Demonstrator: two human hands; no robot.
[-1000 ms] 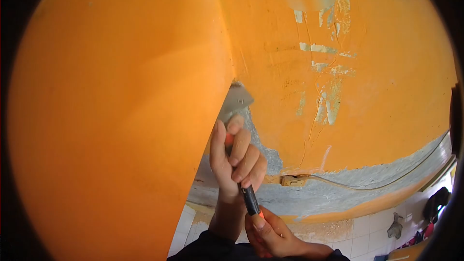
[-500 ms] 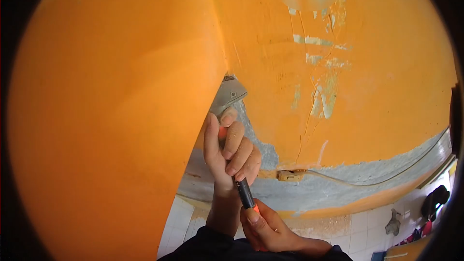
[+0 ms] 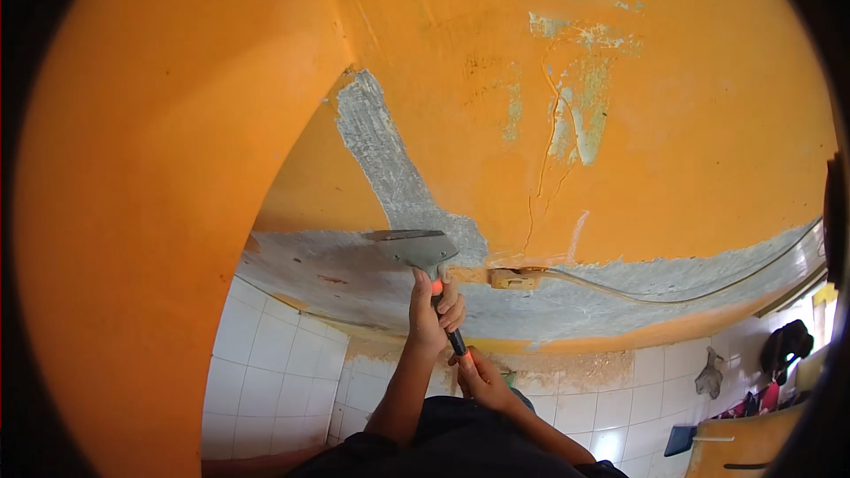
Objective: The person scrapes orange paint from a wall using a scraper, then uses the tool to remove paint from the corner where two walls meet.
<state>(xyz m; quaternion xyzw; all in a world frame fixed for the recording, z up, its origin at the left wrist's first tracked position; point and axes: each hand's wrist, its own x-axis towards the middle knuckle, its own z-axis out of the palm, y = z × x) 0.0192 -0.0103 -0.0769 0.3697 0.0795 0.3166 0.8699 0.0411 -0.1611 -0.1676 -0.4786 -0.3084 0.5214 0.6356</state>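
Note:
A long-handled wall scraper [image 3: 425, 250] with a wide grey head and a black and orange handle is held in both hands. My left hand [image 3: 431, 314] is wrapped round the handle just below the head. Lower down, near the handle's end, my right hand [image 3: 481, 379] is closed on it. The blade lies at or close to the bare grey band along the wall; contact is hard to tell. Above it, a scraped grey strip [image 3: 381, 146] runs up through the orange paint to the corner.
An orange wall surface [image 3: 150, 212] juts out close on the left. A small outlet box [image 3: 513, 279] with a cable [image 3: 637, 296] is fixed right of the scraper. White tiles [image 3: 266, 341] cover the lower wall. Cracked, peeling paint [image 3: 575, 115] marks the upper wall.
The scraper head has come down from the upper corner to the grey band, both hands moving down with it. The view has shifted, and the whole scraped strip now shows.

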